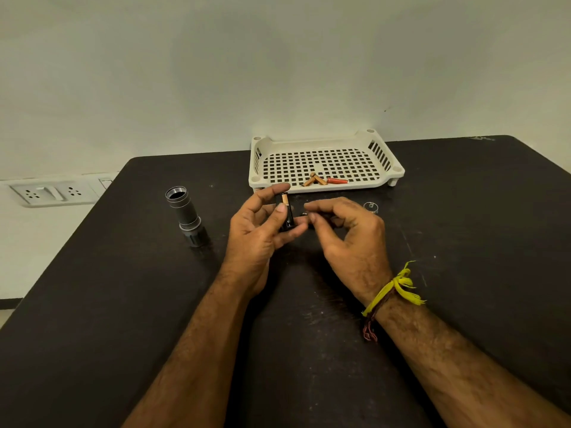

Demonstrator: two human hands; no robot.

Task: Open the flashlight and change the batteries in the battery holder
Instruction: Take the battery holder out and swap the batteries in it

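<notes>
My left hand (259, 230) holds the small black battery holder (286, 215) upright, thumb and fingers pinching it, one copper-coloured battery showing in it. My right hand (343, 233) sits just beside it, fingers curled; can't tell if that grip holds anything. Grey metal flashlight body (186, 215) stands open-end up on the black counter (123, 304), left. Loose batteries (324, 180) lie in the white perforated plastic tray (327, 149).

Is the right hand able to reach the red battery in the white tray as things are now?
Probably yes. The red battery lies near the front edge of the white tray, just beyond the right hand, and nothing stands between them. The tray's front side is low, and that hand's fingers seem to hold nothing.
</notes>
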